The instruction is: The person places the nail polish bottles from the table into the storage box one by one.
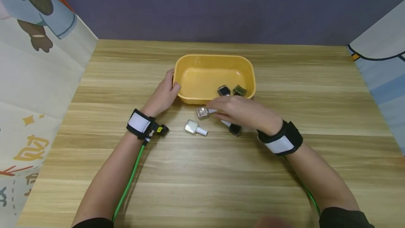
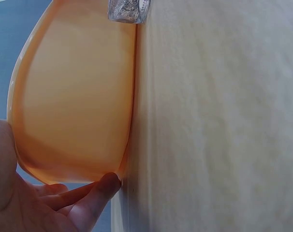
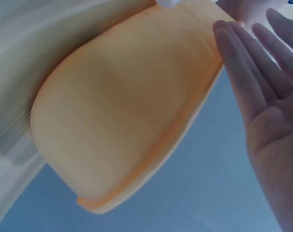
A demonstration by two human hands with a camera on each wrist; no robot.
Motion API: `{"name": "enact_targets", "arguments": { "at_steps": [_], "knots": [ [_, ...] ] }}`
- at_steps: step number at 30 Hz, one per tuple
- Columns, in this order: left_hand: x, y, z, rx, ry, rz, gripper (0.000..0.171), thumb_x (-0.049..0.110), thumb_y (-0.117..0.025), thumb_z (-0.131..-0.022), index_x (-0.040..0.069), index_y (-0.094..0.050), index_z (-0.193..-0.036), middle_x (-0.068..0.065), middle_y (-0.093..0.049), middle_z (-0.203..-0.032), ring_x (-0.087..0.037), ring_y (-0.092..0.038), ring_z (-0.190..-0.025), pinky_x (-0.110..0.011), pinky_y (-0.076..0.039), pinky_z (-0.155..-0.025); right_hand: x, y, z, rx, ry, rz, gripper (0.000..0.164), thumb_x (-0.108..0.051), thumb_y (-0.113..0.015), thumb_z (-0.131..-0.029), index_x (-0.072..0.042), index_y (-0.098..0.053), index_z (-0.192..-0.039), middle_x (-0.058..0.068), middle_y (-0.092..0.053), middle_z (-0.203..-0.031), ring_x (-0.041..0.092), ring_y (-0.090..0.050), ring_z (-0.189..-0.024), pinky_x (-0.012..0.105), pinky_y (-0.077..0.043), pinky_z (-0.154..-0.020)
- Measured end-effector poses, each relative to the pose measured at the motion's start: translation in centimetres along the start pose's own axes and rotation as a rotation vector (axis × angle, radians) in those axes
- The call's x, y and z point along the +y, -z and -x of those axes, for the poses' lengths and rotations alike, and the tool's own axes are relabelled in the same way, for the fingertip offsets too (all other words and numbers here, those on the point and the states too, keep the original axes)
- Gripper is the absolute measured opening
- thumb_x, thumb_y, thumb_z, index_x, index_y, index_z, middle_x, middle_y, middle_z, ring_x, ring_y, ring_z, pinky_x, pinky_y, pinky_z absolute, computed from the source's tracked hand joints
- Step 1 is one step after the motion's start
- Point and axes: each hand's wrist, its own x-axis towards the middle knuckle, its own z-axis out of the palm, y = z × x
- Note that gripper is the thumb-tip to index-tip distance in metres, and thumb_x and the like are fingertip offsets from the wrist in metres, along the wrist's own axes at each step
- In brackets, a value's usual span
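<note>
A yellow plastic basin stands on the table, its left end held by my left hand. In the left wrist view, that hand's fingers lie against the basin's outer wall. My right hand is over the basin's front side, fingers fairly straight in the right wrist view. Near its fingertips lies a glittery nail polish bottle with a white cap; no grip on it shows. A dark nail polish bottle is partly under this hand. Inside the basin are a black bottle and a dark green one.
A pale nail polish bottle with a white cap lies on the wooden table in front of the basin. Green cables run from both wrist straps. A dark blue panel rises behind the table.
</note>
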Motion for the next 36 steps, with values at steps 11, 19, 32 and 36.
{"name": "enact_targets", "arguments": {
  "at_steps": [11,19,32,36],
  "knots": [
    [-0.2,0.1,0.2,-0.001,0.006,-0.001,0.058,0.021,-0.037,-0.104,0.006,-0.019,-0.156,-0.018,-0.053,-0.138,-0.023,-0.056,-0.103,-0.042,-0.047,-0.095,-0.2,-1.5,-0.6,-0.037,0.019,0.035,0.037,-0.013,-0.065,-0.096,-0.008,-0.064,-0.132,0.004,-0.066,-0.13,0.019,-0.06,-0.12,0.035,-0.048,-0.102],
    [-0.1,0.2,0.3,0.0,0.008,-0.003,0.058,0.02,-0.037,-0.103,0.007,-0.018,-0.157,-0.018,-0.055,-0.136,-0.023,-0.057,-0.099,-0.041,-0.048,-0.09,-0.2,-2.2,-0.7,-0.064,0.04,0.07,0.04,-0.017,-0.067,-0.095,-0.014,-0.062,-0.135,0.002,-0.065,-0.131,0.017,-0.059,-0.12,0.033,-0.048,-0.102],
    [-0.1,0.3,0.4,0.0,0.004,0.002,0.058,0.021,-0.037,-0.104,0.006,-0.018,-0.156,-0.018,-0.056,-0.133,-0.024,-0.057,-0.098,-0.04,-0.047,-0.088,-0.5,-2.3,-0.8,-0.087,0.045,0.128,0.038,-0.017,-0.068,-0.094,-0.015,-0.064,-0.132,0.005,-0.064,-0.121,0.017,-0.06,-0.108,0.032,-0.052,-0.092],
    [-0.2,0.3,0.4,-0.001,0.003,0.005,0.058,0.021,-0.037,-0.104,0.007,-0.018,-0.156,-0.018,-0.055,-0.135,-0.024,-0.057,-0.101,-0.042,-0.047,-0.092,-0.5,-2.5,-0.8,-0.088,0.052,0.152,0.035,-0.013,-0.068,-0.093,-0.014,-0.066,-0.128,0.005,-0.063,-0.118,0.016,-0.06,-0.104,0.03,-0.052,-0.088]
  ]
}}
